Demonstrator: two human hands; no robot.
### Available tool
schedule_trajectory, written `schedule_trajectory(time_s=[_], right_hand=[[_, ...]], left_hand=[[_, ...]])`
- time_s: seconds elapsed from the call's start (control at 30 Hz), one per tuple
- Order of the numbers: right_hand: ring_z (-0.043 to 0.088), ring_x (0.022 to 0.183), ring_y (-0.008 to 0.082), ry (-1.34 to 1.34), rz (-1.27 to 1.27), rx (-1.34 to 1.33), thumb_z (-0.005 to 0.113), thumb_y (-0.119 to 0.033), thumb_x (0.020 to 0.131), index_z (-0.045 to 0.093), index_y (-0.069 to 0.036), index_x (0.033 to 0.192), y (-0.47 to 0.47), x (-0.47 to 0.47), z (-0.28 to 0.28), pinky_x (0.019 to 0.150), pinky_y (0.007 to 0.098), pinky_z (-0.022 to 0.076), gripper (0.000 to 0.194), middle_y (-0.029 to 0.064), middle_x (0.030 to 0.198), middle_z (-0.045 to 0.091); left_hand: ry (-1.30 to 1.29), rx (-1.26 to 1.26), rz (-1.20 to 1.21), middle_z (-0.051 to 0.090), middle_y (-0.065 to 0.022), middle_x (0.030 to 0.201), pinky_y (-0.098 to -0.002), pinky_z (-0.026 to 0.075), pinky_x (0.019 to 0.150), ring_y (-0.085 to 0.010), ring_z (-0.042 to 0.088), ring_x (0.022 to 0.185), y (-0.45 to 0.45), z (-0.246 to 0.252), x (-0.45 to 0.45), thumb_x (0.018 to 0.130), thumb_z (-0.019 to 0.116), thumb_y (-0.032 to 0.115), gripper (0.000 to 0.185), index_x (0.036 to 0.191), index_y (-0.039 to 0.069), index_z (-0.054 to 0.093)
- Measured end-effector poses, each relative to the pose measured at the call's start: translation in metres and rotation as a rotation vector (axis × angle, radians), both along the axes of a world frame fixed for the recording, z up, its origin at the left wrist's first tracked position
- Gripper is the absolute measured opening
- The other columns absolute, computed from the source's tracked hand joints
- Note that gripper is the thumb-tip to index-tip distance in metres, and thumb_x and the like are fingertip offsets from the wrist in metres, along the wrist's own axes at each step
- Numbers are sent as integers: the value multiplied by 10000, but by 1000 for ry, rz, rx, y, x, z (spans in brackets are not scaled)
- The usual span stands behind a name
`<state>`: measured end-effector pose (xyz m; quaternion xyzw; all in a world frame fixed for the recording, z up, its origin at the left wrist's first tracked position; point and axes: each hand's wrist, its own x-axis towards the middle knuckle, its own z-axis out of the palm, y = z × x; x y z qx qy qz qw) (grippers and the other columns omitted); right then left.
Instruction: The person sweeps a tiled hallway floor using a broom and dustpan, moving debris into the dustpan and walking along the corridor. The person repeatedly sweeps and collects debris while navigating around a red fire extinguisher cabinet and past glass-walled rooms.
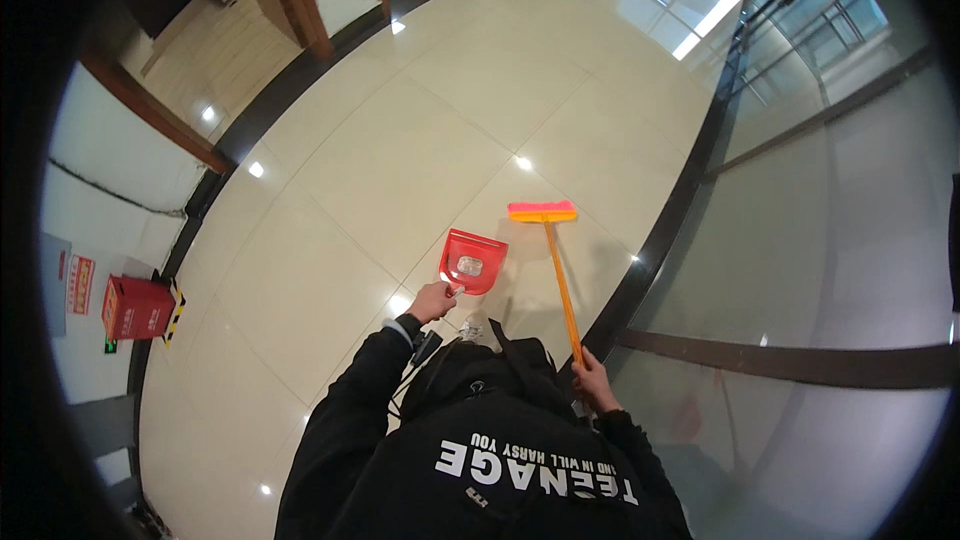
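My left hand (433,303) grips the pale handle end of a red plastic dustpan (484,246) in front of my body. A small whitish, see-through item (469,265) shows within the dustpan's outline; what it is I cannot tell. In my right hand (596,382) is the orange stick of a push broom (561,277). The broom's head, orange with pink bristles (541,207), is out ahead, to the right of the dustpan and apart from it. A white shoe (472,327) peeks out beneath my black jacket.
Glossy cream floor tiles (420,135) stretch ahead. Along the right runs a glass partition (750,262) with a dark base. Doorways with brown wooden frames (300,0) line the left wall. A red box (140,309) stands against that wall, beside black-and-yellow striped edging (175,313).
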<state>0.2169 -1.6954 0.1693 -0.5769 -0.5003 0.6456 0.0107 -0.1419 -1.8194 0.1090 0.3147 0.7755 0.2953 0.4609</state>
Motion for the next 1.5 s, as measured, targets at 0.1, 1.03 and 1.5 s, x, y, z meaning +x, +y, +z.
schedule_trajectory(time_s=[0.1, 1.03, 1.5], right_hand=[[330, 423, 71, -9, 45, 2, 468, -154, 883, 273, -213, 1375, 47, -31, 13, 383, 217, 319, 532, -13, 576, 369], [374, 389, 66, -45, 566, -70, 483, -105, 866, 346, -157, 1347, 217, -81, 67, 352, 203, 318, 503, -32, 562, 402], [557, 846, 132, 145, 805, -149, 516, -84, 856, 410, -14, 1286, 286, -51, 2, 752, 286, 459, 449, 55, 1003, 595]], left_hand=[[-48, 37, -68, 574, -70, 638, -258, 434, 384, -130, 554, 466, 14, 0, -3, 749, 598, 194, 327, 1010, 12, 522], [379, -373, -39, 640, -55, 823, -390, 486, 659, -259, 613, 791, -20, 0, -25, 714, 580, 258, 191, 883, 186, 633], [390, -413, -1, 638, -35, 792, -392, 482, 635, -245, 609, 779, 26, 17, -38, 689, 622, 316, 203, 836, 175, 632]])
